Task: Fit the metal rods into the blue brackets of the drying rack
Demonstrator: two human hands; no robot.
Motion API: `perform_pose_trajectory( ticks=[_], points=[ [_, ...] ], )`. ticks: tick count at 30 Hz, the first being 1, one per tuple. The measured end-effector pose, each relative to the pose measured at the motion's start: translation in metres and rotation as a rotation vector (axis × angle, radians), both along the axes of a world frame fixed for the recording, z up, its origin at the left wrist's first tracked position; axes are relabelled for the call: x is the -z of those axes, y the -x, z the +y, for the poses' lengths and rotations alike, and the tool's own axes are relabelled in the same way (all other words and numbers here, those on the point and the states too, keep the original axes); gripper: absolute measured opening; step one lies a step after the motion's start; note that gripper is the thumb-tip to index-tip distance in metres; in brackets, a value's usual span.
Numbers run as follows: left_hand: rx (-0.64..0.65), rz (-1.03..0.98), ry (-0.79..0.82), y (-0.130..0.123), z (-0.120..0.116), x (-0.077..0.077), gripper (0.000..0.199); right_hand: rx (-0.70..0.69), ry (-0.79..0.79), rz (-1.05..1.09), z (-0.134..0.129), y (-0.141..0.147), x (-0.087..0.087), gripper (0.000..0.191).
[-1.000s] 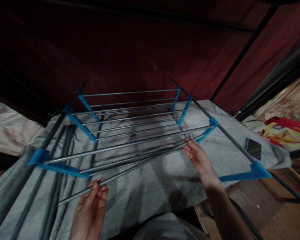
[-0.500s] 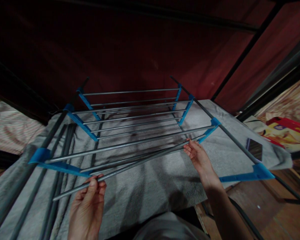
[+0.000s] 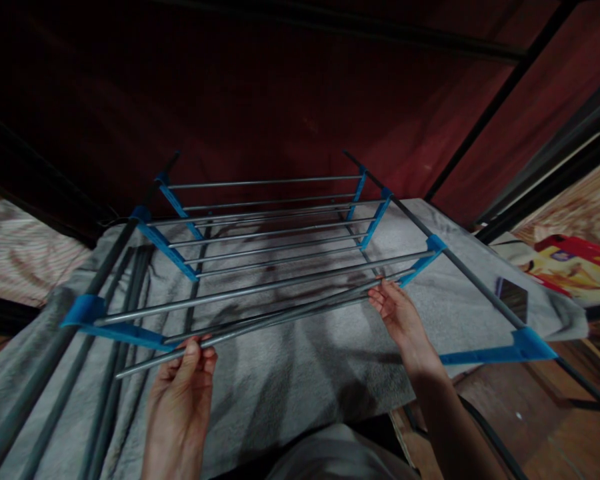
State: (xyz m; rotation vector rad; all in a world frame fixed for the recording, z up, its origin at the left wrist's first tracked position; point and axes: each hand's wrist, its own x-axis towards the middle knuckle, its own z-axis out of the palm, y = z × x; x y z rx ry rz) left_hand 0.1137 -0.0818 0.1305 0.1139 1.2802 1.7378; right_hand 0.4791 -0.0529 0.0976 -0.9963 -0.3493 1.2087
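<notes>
A loose grey metal tube [image 3: 260,325] slants across the near side of a rack frame with blue plastic brackets [image 3: 167,251]. My left hand [image 3: 183,393] pinches the tube close to its left end, which sticks out past the fingers. Further right, my right hand [image 3: 394,310] has its fingertips closed on the tube near the right blue bracket [image 3: 423,262]. The tube's right end lies close to that bracket; whether it sits in a hole I cannot tell. Beside my left hand is the left bracket [image 3: 125,333]. Other crossbars [image 3: 265,289] run between the brackets.
Several spare tubes [image 3: 113,360] lie at the left on the grey cloth [image 3: 305,373]. Another blue bracket [image 3: 500,353] juts out at the near right. A phone [image 3: 513,299] and a red and yellow box [image 3: 580,263] are at the right. Dark red fabric [image 3: 280,100] hangs behind.
My left hand has raised the tube's left end a little, bringing it nearer the left bracket. My right hand stays almost in place.
</notes>
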Motion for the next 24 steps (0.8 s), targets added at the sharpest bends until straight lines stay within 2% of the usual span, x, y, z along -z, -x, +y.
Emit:
perform_pose_trajectory(
  ticks=[8, 12, 15, 18, 21, 24],
  points=[
    [-0.030, -0.046, -0.001, -0.007, -0.003, 0.001, 0.015, -0.041, 0.046, -0.032, -0.009, 0.008, 0.002, 0.028],
    [-0.019, -0.029, -0.038, -0.006, -0.003, 0.004, 0.020, -0.168, 0.040, -0.122, -0.023, 0.038, 0.007, 0.028],
    [0.016, -0.002, -0.037, -0.004, -0.004, 0.007, 0.025, -0.319, -0.005, -0.292, -0.035, 0.071, 0.011, 0.023],
    [0.024, 0.018, -0.003, -0.001, -0.004, 0.009, 0.028, -0.399, -0.171, -0.596, -0.044, 0.101, 0.009, 0.018],
    [0.033, 0.019, 0.018, 0.000, -0.005, 0.010, 0.028, -0.406, -0.506, -1.043, -0.048, 0.123, -0.004, 0.018],
    [0.065, 0.021, 0.012, 0.000, -0.006, 0.010, 0.027, -0.405, -0.803, -1.477, -0.044, 0.142, -0.019, 0.028]
  ],
)
